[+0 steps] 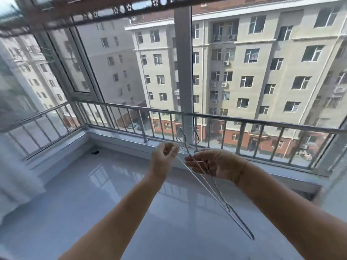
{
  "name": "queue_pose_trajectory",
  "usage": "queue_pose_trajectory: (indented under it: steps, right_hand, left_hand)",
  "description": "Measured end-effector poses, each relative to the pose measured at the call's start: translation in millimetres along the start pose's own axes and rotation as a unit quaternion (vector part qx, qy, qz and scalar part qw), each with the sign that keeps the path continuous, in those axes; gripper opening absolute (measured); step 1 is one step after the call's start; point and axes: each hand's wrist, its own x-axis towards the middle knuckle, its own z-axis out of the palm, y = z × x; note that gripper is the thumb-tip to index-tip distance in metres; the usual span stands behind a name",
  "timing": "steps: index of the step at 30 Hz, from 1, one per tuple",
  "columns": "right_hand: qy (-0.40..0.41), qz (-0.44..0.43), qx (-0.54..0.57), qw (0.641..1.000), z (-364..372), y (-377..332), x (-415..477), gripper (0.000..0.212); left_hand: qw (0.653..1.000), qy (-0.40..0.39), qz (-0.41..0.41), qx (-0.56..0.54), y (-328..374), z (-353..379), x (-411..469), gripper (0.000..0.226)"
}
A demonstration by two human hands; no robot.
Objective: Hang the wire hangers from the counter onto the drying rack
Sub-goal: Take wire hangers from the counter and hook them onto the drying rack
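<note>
Head view shows my hands close together above the tabletop (93,194), both on the wire hangers (221,201). My right hand (212,164) is curled round the bundle just below the hooks. My left hand (165,154) pinches what looks like a single wire beside it, as if to part one hanger from the rest. How many hangers there are I cannot tell. The bundle hangs in the air, hooks up near the railing (244,121), long ends slanting down toward my right forearm.

Tangling is the trouble I expect: the thin wires lie crossed, so pulling one free could drag a second with it or spring it out of my grip onto the tabletop. The long ends could also catch my arm as I lift.

The drying rack (139,4) is the brown perforated bar high overhead, well apart from my hands, so the reach is long and the hook must be aimed at the edge of my sight. The window post (183,62) rises between, and an opened sash (75,62) leans in at the left. A small dark speck (95,152) lies on the tabletop, and a white curtain (16,166) hangs at the far left.
</note>
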Motion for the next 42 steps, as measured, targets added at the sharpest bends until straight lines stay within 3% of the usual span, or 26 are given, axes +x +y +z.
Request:
queue_pose_trajectory:
  steps: [4, 11, 17, 25, 32, 42]
  right_hand:
    - [-0.024, -0.02, -0.015, 0.999, 42.6, 9.5, 40.9, 0.013]
    - [-0.037, -0.059, 0.036, 0.997, 106.5, 21.4, 116.2, 0.015]
    - [-0.072, -0.071, 0.06, 0.993, 161.2, 11.8, 197.7, 0.014]
    - [-0.119, -0.082, 0.058, 0.988, 230.6, -31.3, 301.4, 0.018]
    - [-0.132, -0.09, 0.016, 0.987, 284.4, -87.1, 376.3, 0.012]
    - [-0.114, -0.155, 0.041, 0.981, 360.7, -141.8, 485.3, 0.016]
  left_hand:
    - [0.971, -0.102, -0.164, -0.14, -8.7, -34.8, -17.6, 0.024]
    - [0.949, -0.093, -0.223, -0.202, -24.8, -96.3, -17.6, 0.034]
    - [0.951, -0.008, -0.232, -0.204, -32.3, -152.6, 25.9, 0.011]
    - [0.959, 0.072, -0.194, -0.191, -38.1, -223.4, 122.6, 0.008]
    - [0.945, 0.181, -0.181, -0.206, -45.5, -302.2, 195.0, 0.011]
    - [0.954, 0.2, -0.131, -0.181, -54.4, -450.6, 286.3, 0.016]
